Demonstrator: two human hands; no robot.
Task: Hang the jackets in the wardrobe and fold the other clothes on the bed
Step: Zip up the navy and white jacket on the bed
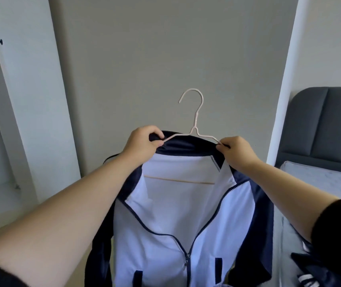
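A white and navy zip jacket (177,220) hangs in front of me on a pale wire hanger (195,123), whose hook points up and left. My left hand (142,143) pinches the navy collar and the hanger's left arm together. My right hand (235,152) pinches the collar and the hanger's right end. The zip is open down to mid-chest, and the hanger's lower bar shows through the white lining. The open wardrobe (6,121) stands at the left, with its white frame and a shelf in view.
A grey wall (165,59) faces me. At the right is a bed with a grey mattress (327,183) and a dark padded headboard (331,125). A dark garment with white stripes (318,272) lies on the bed at the lower right.
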